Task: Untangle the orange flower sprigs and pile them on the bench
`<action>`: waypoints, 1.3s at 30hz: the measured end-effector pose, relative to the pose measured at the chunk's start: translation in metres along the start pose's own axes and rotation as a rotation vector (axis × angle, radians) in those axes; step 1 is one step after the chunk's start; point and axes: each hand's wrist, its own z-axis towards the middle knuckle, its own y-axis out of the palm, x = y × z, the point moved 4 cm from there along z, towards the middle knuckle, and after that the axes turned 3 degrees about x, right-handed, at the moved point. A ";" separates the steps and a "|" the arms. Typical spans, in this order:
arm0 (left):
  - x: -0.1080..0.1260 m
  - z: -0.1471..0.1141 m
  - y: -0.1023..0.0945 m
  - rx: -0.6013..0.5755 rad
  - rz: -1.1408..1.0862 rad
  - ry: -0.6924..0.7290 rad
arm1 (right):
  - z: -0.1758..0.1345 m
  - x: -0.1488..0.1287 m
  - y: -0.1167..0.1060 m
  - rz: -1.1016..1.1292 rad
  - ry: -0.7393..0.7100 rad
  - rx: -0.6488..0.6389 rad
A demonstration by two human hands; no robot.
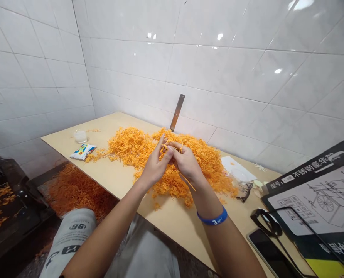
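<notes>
Over the front of the heap, my hands meet at a thin, stringy orange plastic piece [191,185]. My left hand [157,164] pinches part of it near the thumb, with the index finger pointing up. My right hand [187,161], with a blue wristband [212,217] on its wrist, has its fingers curled round the same piece, and an end of it hangs below the palm. The fingers partly hide the piece. Behind and around both hands spreads a large heap of tangled orange pieces [128,144] on the tan table [108,179].
A dark flat bar [177,112] stands behind the heap by the tiled wall. At left are a small cup [80,136] and a packet [83,151]. Glasses [245,192], a phone [272,253] and a printed box [319,200] lie at right. More orange pieces [79,189] cover the floor.
</notes>
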 end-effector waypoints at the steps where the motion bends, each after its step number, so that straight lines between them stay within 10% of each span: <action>1: 0.003 0.001 0.000 0.026 -0.003 0.018 | -0.001 -0.001 0.002 -0.070 -0.024 -0.001; 9: 0.004 -0.001 -0.012 0.246 -0.207 -0.084 | -0.009 -0.007 0.010 -0.610 -0.258 -0.142; 14: -0.008 0.003 -0.025 0.375 -0.417 -0.310 | -0.017 -0.016 0.015 -0.316 -0.157 -0.306; 21: -0.006 0.001 -0.024 0.137 0.007 -0.194 | -0.002 -0.017 -0.010 0.287 0.084 -0.060; 28: -0.006 -0.015 -0.002 -0.158 -0.192 -0.112 | 0.003 -0.011 -0.013 0.428 0.076 0.021; 39: -0.012 -0.017 0.026 0.121 -0.495 0.016 | -0.013 -0.001 0.017 0.785 0.064 0.066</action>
